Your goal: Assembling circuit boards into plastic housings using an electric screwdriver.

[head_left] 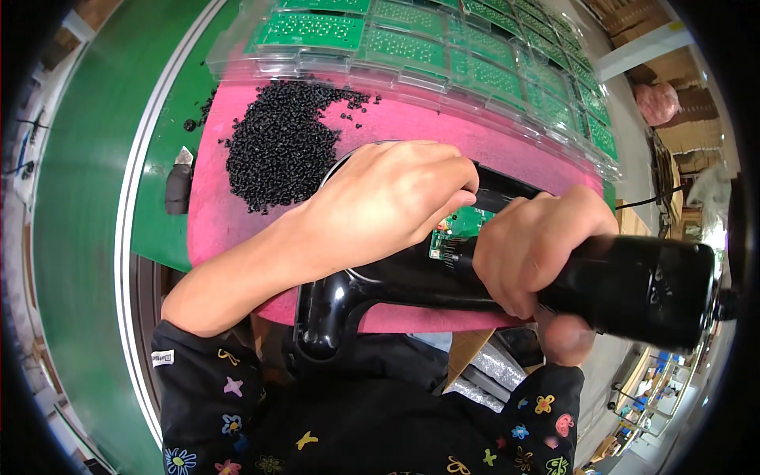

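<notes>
A glossy black plastic housing with a rounded leg lies before me, and a green circuit board shows in it between my hands. My left hand reaches across the housing, its fingers curled and pinched at the board's far left edge; what they pinch, if anything, is hidden. My right hand is closed around a thick black cylindrical tool, like an electric screwdriver, lying nearly level with its back end to the right. The tool's tip is hidden by my right hand. Dark pins stick out at the board's near edge.
A heap of small black screws lies on the pink mat, left of the housing. Clear plastic trays of green circuit boards stand along the far side. A dark wrapped object rests on the green surface at left.
</notes>
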